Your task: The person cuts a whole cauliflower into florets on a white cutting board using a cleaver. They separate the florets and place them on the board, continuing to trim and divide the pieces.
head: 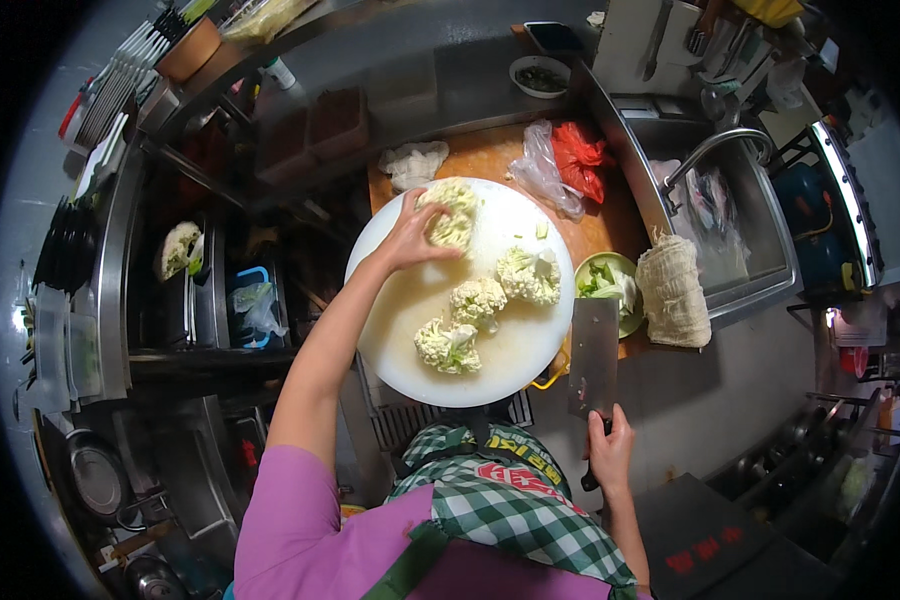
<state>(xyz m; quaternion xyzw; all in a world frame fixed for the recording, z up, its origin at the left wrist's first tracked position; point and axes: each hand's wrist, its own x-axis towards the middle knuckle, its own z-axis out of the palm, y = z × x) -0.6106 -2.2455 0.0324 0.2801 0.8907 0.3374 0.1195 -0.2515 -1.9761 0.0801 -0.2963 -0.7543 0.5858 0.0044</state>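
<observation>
On a round white cutting board (390, 330), my left hand (418, 236) spreads its fingers around the near and left sides of a large cauliflower piece (454, 214) by the board's far edge. Three smaller cauliflower pieces lie nearer me: one at the right (529, 276), one in the middle (478, 302) and one towards the near edge (448, 346). My right hand (610, 446) grips the black handle of a cleaver (594, 356), whose broad blade points away from me, just right of the board. The blade's tip is beside a green bowl (636, 319) with leafy trimmings.
A white cloth (414, 163), a clear plastic bag (546, 172) and a red bag (579, 161) lie behind the board. A rolled cloth (673, 292) sits beside the steel sink (750, 281) at the right. Cauliflower (180, 251) stands in a container at the left.
</observation>
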